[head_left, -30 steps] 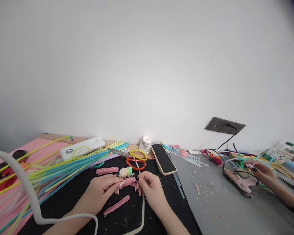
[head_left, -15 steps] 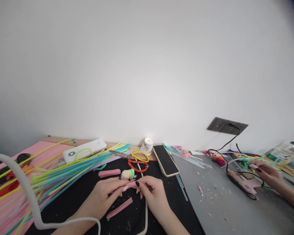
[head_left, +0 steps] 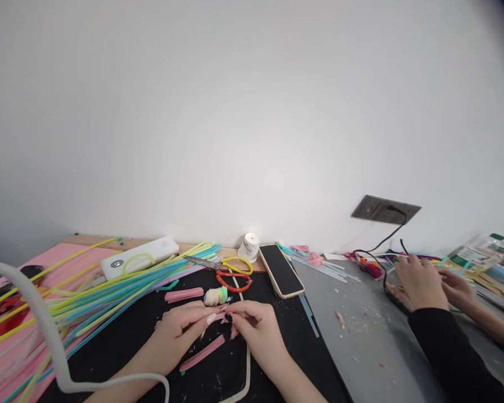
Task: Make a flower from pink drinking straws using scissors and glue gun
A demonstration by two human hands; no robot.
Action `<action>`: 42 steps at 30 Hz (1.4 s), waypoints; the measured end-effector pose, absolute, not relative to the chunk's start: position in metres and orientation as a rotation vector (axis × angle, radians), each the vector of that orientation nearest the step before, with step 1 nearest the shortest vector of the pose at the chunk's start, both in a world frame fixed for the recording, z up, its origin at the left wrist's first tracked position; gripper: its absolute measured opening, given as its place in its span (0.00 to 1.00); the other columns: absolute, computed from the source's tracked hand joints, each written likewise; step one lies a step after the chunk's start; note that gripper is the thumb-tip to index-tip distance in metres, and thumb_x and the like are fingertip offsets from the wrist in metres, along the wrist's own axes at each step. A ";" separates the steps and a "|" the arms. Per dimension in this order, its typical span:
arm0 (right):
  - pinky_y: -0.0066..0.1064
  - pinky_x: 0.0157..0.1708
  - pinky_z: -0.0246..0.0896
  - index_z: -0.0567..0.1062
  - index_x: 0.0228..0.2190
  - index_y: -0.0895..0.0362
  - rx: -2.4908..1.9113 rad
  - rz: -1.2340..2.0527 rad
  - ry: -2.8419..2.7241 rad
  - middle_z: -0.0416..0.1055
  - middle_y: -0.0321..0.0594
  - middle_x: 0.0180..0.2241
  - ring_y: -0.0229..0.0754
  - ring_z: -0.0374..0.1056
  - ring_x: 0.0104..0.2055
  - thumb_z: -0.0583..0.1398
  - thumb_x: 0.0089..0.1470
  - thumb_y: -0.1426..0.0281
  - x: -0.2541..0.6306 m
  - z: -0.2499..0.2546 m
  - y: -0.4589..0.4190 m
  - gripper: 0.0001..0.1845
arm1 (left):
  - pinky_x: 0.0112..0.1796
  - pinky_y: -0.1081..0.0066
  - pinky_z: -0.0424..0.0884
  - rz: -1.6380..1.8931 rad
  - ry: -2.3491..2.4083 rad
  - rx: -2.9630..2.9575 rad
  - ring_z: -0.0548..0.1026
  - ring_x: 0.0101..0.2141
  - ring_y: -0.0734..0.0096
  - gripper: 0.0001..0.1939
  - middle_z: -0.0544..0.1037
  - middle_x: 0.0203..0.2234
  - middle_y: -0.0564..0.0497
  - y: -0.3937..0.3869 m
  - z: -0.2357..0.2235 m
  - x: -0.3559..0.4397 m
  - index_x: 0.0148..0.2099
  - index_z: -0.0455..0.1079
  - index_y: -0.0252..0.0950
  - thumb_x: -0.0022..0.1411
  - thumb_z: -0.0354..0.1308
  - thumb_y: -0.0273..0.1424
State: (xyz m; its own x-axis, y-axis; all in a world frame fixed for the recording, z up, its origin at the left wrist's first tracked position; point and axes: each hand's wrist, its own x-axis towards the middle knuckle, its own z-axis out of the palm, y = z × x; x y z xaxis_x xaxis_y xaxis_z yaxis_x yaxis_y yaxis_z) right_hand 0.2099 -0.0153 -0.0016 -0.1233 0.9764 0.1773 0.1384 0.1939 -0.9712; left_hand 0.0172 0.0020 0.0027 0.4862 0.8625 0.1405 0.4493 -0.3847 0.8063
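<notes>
The left hand (head_left: 182, 331) and the right hand (head_left: 257, 327) cover most of the pink piece (head_left: 220, 317) pinched between them, so its shape cannot be told. Behind the left hand, another pink bit (head_left: 158, 323) shows only as a sliver. Both forearms (head_left: 294, 375) are cut by the bottom edge, the white tube (head_left: 52, 330) and pink sheet (head_left: 75, 254) by the left. A co-worker's near hand (head_left: 422, 284) hides much of a pink tool (head_left: 397, 296); the black sleeve (head_left: 453, 350) leaves the frame. Print on the label (head_left: 464, 260) is too small to read; many scraps (head_left: 340, 319) are too tiny to identify.
</notes>
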 end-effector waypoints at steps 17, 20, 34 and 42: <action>0.30 0.27 0.69 0.78 0.25 0.57 -1.129 1.319 -1.194 0.74 0.36 0.20 0.40 0.72 0.22 0.70 0.38 0.57 0.209 -0.005 -0.008 0.17 | 0.32 0.76 0.73 0.867 1.138 1.853 0.77 0.27 0.71 0.13 0.81 0.27 0.54 0.004 -0.002 0.012 0.40 0.79 0.42 0.61 0.52 0.31; 0.29 0.26 0.68 0.77 0.26 0.58 -1.109 1.360 -1.176 0.74 0.36 0.20 0.39 0.72 0.22 0.69 0.39 0.58 0.208 -0.005 -0.008 0.17 | 0.32 0.77 0.73 0.881 1.133 1.868 0.77 0.27 0.72 0.14 0.81 0.26 0.54 0.004 0.001 0.012 0.39 0.79 0.41 0.61 0.52 0.31; 0.31 0.28 0.68 0.77 0.27 0.56 -1.280 0.946 -1.447 0.75 0.38 0.22 0.42 0.73 0.25 0.59 0.47 0.71 0.214 -0.016 -0.008 0.06 | 0.26 0.78 0.70 0.955 1.194 2.065 0.75 0.24 0.73 0.12 0.80 0.24 0.55 0.004 0.000 0.014 0.36 0.79 0.39 0.60 0.53 0.29; 0.33 0.28 0.69 0.78 0.27 0.57 -1.313 0.853 -1.510 0.75 0.40 0.22 0.44 0.73 0.25 0.57 0.49 0.73 0.215 -0.016 -0.009 0.08 | 0.35 0.74 0.73 1.015 1.165 2.263 0.78 0.29 0.69 0.12 0.82 0.27 0.51 0.003 -0.004 0.014 0.37 0.79 0.38 0.61 0.53 0.28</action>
State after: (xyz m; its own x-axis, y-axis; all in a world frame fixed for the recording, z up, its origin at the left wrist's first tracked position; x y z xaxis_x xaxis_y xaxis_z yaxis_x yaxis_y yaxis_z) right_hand 0.2154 -0.0092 -0.0163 0.0032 0.9797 0.2003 0.3343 0.1878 -0.9236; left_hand 0.0142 0.0032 -0.0035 0.3891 0.8192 0.4213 0.5299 -0.5731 0.6251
